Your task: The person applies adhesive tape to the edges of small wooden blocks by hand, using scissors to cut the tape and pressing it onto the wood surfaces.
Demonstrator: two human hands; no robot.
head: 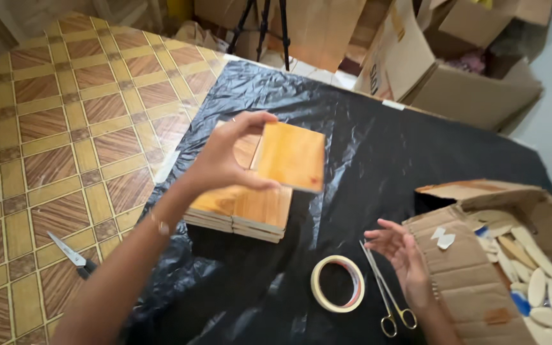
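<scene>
Left hand [222, 160] grips a square wood tile [291, 155] by its left edge, held flat just above the tile stack [241, 211] on black sheet [378, 147]; right hand [398, 250] open, empty, well apart by scissors [388, 291] & tape roll [337, 283].

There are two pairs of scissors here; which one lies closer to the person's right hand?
The slim gold-handled scissors on the black plastic sheet, right beside the right hand. The dark-handled scissors lie far off on the tiled floor.
</scene>
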